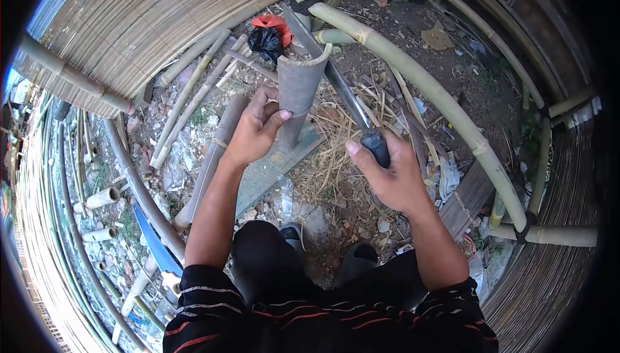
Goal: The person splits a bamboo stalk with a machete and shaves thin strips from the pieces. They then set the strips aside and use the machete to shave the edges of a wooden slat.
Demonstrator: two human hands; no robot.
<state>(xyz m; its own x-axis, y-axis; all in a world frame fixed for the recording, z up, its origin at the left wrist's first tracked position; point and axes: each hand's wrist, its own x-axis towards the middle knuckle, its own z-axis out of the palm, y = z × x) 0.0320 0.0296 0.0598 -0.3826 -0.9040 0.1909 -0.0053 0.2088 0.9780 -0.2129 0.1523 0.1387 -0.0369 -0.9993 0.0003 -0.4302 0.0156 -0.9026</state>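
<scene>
My left hand is closed around the left side of a split bamboo section, its thumb on the front face. The section is upright, with its curved, cut top edge toward the top of the view. Behind that edge, a narrow bamboo slat slants up to the left. My right hand grips the dark handle of a machete. Its long metal blade points up and left, with the tip end hidden behind the bamboo. A greyish board lies beneath the section.
Pale shavings litter the ground around the board. A thick green bamboo rail curves across the right side. Bamboo poles lie at left, near a black plastic bag and a red one. A woven bamboo wall stands behind.
</scene>
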